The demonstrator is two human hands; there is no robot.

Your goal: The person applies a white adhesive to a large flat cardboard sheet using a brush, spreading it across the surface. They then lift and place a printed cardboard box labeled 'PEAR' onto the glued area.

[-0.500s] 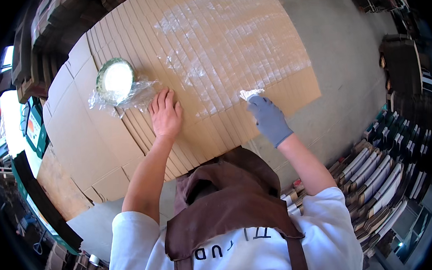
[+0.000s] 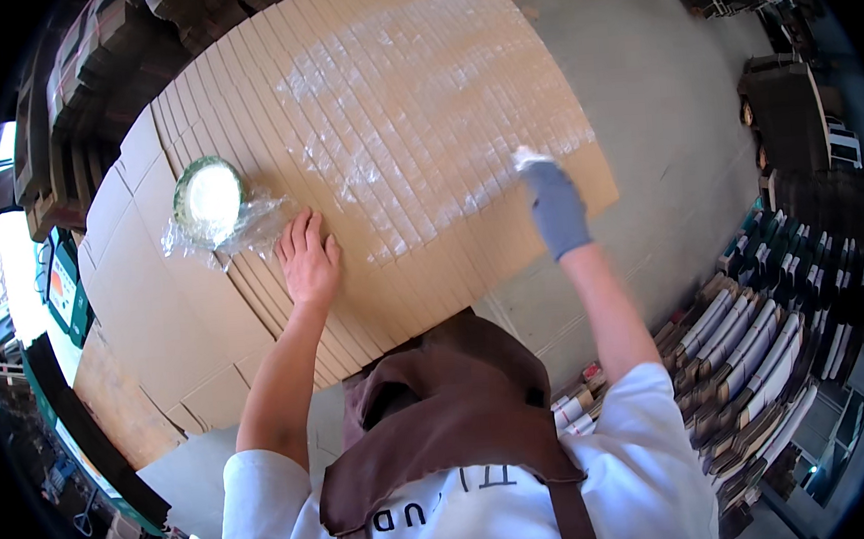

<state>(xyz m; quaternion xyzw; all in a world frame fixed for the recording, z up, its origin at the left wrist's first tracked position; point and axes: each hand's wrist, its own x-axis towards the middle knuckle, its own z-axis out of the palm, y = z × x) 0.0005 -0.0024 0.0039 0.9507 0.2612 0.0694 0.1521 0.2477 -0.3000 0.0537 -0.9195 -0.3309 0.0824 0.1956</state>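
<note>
A fan of overlapping brown cardboard sheets (image 2: 240, 103) lies in front of me, their edges making a row of narrow strips. Wet, whitish streaks of what looks like glue (image 2: 421, 110) coat the far middle and right of these strips. My left hand (image 2: 309, 263) rests bare on the cardboard, fingers stretched out. Just left of it stands a round, green-rimmed bowl (image 2: 209, 200) of white paste, with crumpled clear plastic film (image 2: 249, 225) beneath and beside it. My right hand (image 2: 554, 201), in a grey glove, is closed on a white-coated wad (image 2: 524, 156) over the streaked area's right part; its exact kind is blurred.
Grey floor (image 2: 641, 105) stretches to the right of the cardboard. Stacked cardboard (image 2: 748, 348) stands at the lower right, and more dark stacks (image 2: 102, 62) rise at the far left. A wooden board (image 2: 120, 391) shows under the cardboard's near left corner.
My right hand has moved a little right and away from me along the strips, carrying the white-coated wad. My left hand stays flat beside the bowl; the whole view has shifted slightly.
</note>
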